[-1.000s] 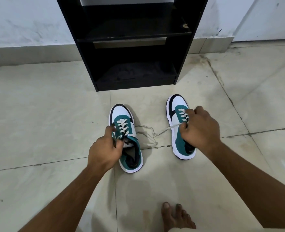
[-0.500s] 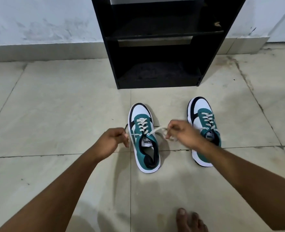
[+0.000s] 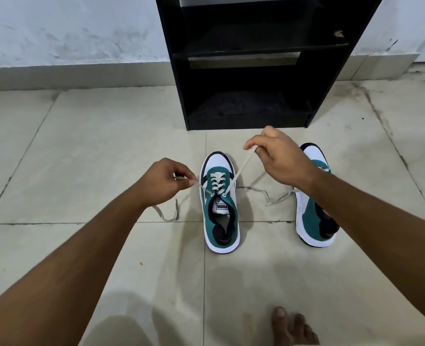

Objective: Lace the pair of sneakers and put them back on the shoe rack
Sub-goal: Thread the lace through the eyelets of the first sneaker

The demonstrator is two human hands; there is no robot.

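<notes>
Two teal, white and black sneakers stand on the tiled floor, toes toward a black shoe rack [image 3: 253, 58]. The left sneaker [image 3: 220, 203] is laced up to its top eyelets. My left hand [image 3: 165, 181] pinches the left end of its white lace [image 3: 241, 168], held low beside the shoe. My right hand [image 3: 278, 158] pinches the right end, raised above and to the right, so that end runs taut. The right sneaker [image 3: 313, 216] is partly hidden behind my right wrist; its loose lace ends trail on the floor between the shoes.
The rack stands against a white wall [image 3: 69, 28], its two visible shelves holding no shoes. A bare foot [image 3: 293, 328] rests at the bottom edge of the view. Slack lace [image 3: 166, 216] lies on the floor left of the left sneaker.
My right hand left the right sneaker and took the left sneaker's right lace end, then rose. My left hand pulled the other end outward. Both ends are now drawn apart.
</notes>
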